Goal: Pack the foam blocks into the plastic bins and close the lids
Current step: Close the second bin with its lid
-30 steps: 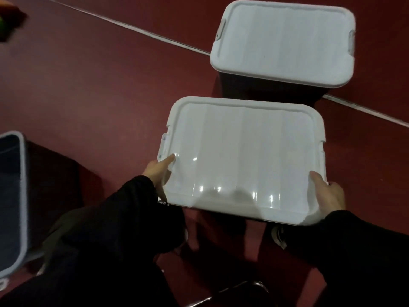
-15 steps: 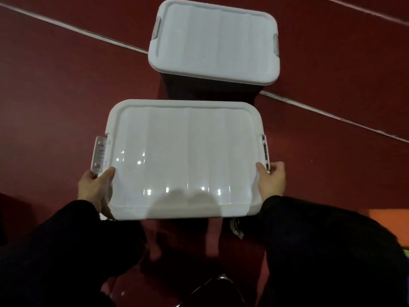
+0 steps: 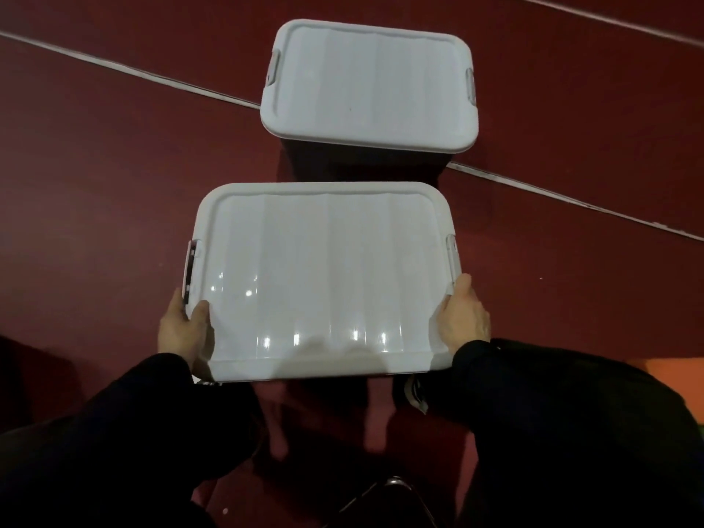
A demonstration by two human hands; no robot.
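Observation:
Two plastic bins with white lids stand one behind the other on the dark red floor. The near bin point(image 3: 324, 276) has its lid on, with a clasp at each short side. My left hand point(image 3: 184, 329) grips its near left corner, thumb on top of the lid. My right hand point(image 3: 464, 318) holds the near right corner, just below the right clasp. The far bin point(image 3: 369, 85) is closed too, both clasps down. No foam blocks are in view; the bins' insides are hidden by the lids.
A pale line point(image 3: 129, 72) crosses the red floor diagonally behind the bins. An orange patch point(image 3: 682, 369) shows at the right edge. A dark metal frame point(image 3: 392, 485) lies near my legs at the bottom.
The view swung left to right, so the grey container at the left dropped out of sight. Both hands shifted to the near corners, and the near bin now sits squarely behind the far one.

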